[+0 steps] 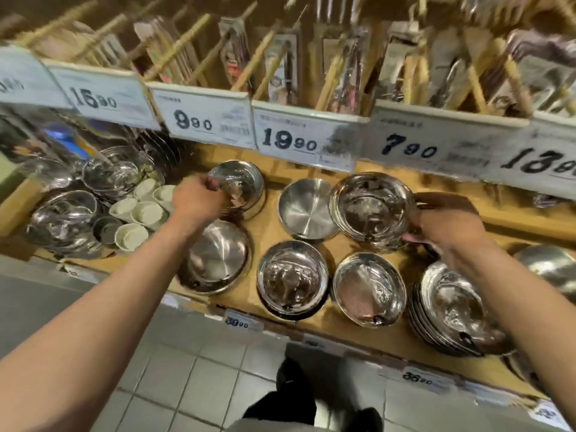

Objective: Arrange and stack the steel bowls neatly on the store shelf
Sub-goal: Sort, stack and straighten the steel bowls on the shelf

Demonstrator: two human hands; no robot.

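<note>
Two bare forearms are seen nearest the camera, reaching over a tiled floor (193,385) to a wooden shelf (271,226). The left hand (199,198) is curled onto the rim of a tilted steel bowl (240,185) at the back left of the shelf; the bowl is pinched and held tipped over the stack beneath. The right hand (445,226) is wrapped round the side of a polished bowl stack (372,208) at the back right, fingers hooked on the far edge and thumb low. Between them a brushed bowl (304,207) is set; in the front row a wide brushed bowl (218,254), two mirror bowls (293,275) (369,288) and a leaning nested pile (452,307) are lined up. Price cards (290,135) are hung above. The step is judged to be seating and squaring the back row. The tilted bowl is best levelled before release so that it nests flush. The right stack is best slid, not lifted, and its rim kept clear of the brushed bowl beside it.
</note>
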